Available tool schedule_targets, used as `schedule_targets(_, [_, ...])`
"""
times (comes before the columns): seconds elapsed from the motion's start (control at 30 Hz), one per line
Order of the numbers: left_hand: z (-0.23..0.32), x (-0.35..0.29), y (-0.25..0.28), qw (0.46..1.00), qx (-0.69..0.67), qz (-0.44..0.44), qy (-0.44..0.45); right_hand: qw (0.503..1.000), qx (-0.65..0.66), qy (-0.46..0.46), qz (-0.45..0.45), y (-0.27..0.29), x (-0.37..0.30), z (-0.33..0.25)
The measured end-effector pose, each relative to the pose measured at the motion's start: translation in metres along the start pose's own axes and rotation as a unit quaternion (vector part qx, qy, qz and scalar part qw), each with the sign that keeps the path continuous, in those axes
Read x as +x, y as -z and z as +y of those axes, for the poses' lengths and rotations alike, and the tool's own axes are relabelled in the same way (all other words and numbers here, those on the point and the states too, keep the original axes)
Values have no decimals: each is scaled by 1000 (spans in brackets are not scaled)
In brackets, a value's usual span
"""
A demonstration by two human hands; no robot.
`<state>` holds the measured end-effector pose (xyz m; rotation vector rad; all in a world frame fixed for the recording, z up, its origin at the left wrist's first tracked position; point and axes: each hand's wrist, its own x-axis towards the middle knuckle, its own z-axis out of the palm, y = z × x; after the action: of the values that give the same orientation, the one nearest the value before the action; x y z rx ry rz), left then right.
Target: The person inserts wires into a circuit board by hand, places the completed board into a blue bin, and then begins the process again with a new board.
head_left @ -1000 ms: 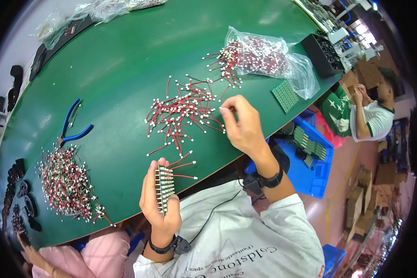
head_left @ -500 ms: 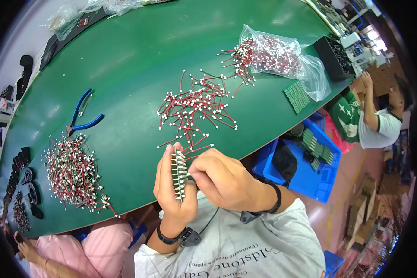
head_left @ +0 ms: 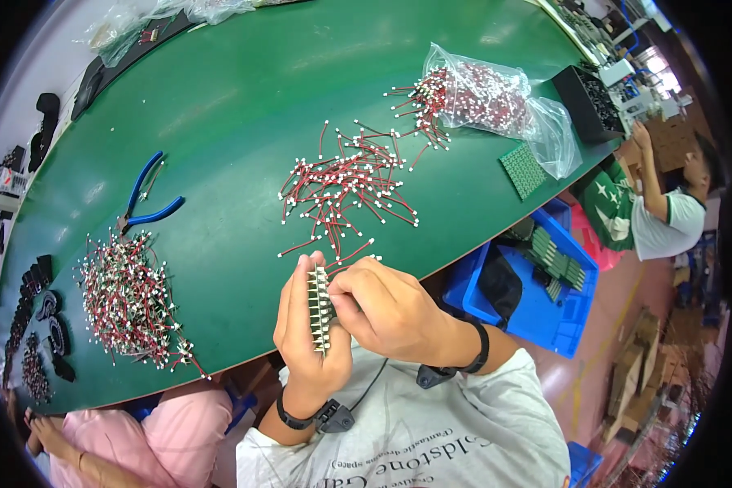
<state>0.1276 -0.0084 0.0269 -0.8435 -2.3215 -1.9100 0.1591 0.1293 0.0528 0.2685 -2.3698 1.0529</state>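
My left hand (head_left: 307, 333) is closed around a narrow green circuit board panel (head_left: 318, 313), held upright on edge, with a row of pale connectors along it. Pressed against the panel's right side, the fingers of my right hand (head_left: 386, 313) are pinched together on a short red cable (head_left: 352, 256) with white plugs; the gripped end is hidden behind the fingers. Just beyond both hands, a loose heap of red cables (head_left: 346, 183) with white plugs lies on the green table (head_left: 228, 179).
Blue-handled cutters (head_left: 154, 213) lie left, above a dense cable pile (head_left: 126, 305). A clear bag (head_left: 488, 98) of cables, a green board (head_left: 522, 172) and a black box (head_left: 586, 102) stand far right. Blue bins (head_left: 537, 313) hold boards. Co-workers sit left (head_left: 163, 439) and right (head_left: 671, 220).
The fingers of my right hand have moved slightly up along the panel. My left hand keeps its hold, and the panel has shifted a little to the right.
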Motion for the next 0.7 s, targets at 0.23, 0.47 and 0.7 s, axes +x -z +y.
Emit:
schedule_targets(0.23, [3, 1, 3, 1000, 10, -11, 4, 1000, -9, 18, -12, 2, 0, 2])
schedule_targets(0.47, [4, 1, 7, 998, 37, -41, -30, 999, -24, 31, -27, 5, -3, 1])
schedule_targets(0.7, [3, -1, 9, 996, 57, -55, -47, 999, 7, 37, -29, 0, -5, 7])
